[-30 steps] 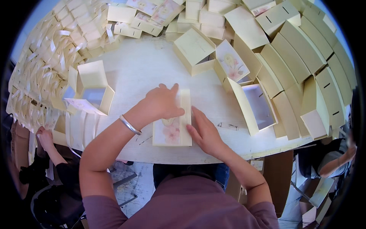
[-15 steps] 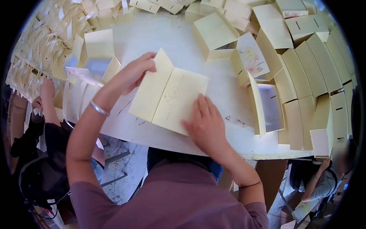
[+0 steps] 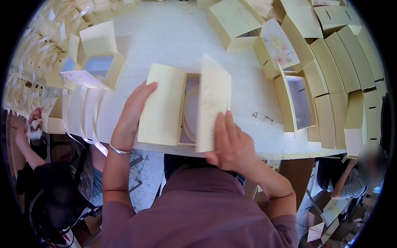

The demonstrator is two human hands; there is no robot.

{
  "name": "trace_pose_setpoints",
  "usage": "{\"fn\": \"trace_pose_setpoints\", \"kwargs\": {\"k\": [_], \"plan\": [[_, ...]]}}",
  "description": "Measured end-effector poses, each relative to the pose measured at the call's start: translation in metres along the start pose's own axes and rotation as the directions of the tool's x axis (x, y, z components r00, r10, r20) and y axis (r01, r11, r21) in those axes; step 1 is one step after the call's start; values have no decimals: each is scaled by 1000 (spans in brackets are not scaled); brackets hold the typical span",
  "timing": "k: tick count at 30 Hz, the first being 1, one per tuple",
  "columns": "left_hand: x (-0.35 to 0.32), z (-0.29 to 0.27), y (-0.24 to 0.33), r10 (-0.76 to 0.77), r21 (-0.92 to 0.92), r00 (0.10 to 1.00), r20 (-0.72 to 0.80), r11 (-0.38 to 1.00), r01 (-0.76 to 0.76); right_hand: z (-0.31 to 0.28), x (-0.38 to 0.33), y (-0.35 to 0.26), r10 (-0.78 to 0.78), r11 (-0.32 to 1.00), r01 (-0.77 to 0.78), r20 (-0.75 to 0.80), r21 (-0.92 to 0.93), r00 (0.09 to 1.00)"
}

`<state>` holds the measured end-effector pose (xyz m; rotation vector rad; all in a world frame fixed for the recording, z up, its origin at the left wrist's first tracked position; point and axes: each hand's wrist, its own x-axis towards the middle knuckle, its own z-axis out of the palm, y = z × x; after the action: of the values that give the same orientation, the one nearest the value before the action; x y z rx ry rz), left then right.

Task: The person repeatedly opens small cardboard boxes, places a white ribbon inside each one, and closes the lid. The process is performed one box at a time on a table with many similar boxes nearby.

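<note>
In front of me on the table is a cream cardboard gift box (image 3: 163,105) with two lid flaps. My left hand (image 3: 134,105) grips the outer edge of its left flap, thumb on top. My right hand (image 3: 233,142) holds the raised right flap (image 3: 217,107), its fingers against the outer face near the lower end. This flap is slightly blurred. Between the flaps a gap shows the pale inside, with a pale curved band (image 3: 190,111) in it that I cannot make out fully.
An open box (image 3: 103,68) trailing white ribbons (image 3: 89,109) stands at the left. Piled boxes with ribbons fill the far left. Stacked cream boxes (image 3: 339,62) line the right, beside an open box (image 3: 300,101). Other people sit at both sides; one person's hand (image 3: 35,118) is at the left.
The right flap has swung up, showing the box's inside. The box now sits straighter and lower. My left hand has slid down the left flap's edge; the view has shifted slightly.
</note>
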<state>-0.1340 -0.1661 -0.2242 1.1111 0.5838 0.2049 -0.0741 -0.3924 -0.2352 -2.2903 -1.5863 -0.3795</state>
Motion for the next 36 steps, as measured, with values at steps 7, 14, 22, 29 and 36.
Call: {"fn": "trace_pose_setpoints", "kwargs": {"k": [7, 14, 22, 29, 36], "plan": [[8, -18, -1, 97, -2, 995, -11, 995, -97, 27, -20, 34, 781, -121, -127, 174, 984, 600], [13, -26, 2, 91, 10, 996, 15, 996, -92, -27, -11, 63, 519, -4, -673, 577, 739, 630], [16, -4, 13, 77, 148, 990, 120, 984, -94, -82, 74, 19, -214, 967, 123, 446, 224, 869], [6, 14, 44, 654, 545, 731, 194, 548, -634, -7, 88, 42, -290, 888, 460, 792, 13, 536], [-24, 59, 54, 533, 545, 658, 532, 379, -748, -53, 123, 62, -270, 773, -141, 522, 619, 809]]}}
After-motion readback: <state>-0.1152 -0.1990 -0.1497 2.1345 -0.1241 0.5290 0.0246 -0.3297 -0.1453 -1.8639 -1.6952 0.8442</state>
